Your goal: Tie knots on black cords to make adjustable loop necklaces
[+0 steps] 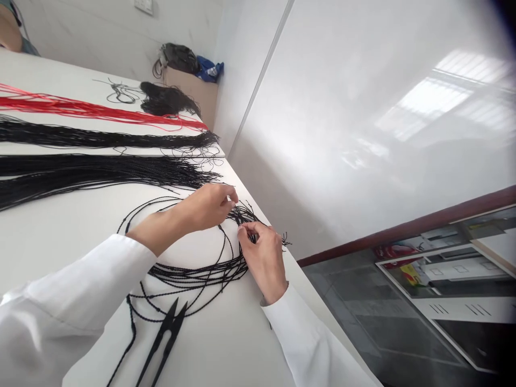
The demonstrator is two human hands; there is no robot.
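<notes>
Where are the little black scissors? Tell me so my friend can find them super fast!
Find the long white table and the person's white sleeves. Just below the loose loops of black cord lie black thread snips, their two pointed blades aiming up. They're the only tool nearby, stiff and straight among the bendy cords.

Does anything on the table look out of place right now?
Yes: a matted clump of black cord lies at the far end of the table, beside the straight red cord bundle; unlike that bundle, it looks tangled.

Braided cord loop [189,274] on table [68,252]; thread snips [163,344] just before it (nearest person); cord bundles [100,172] beyond, left.
</notes>
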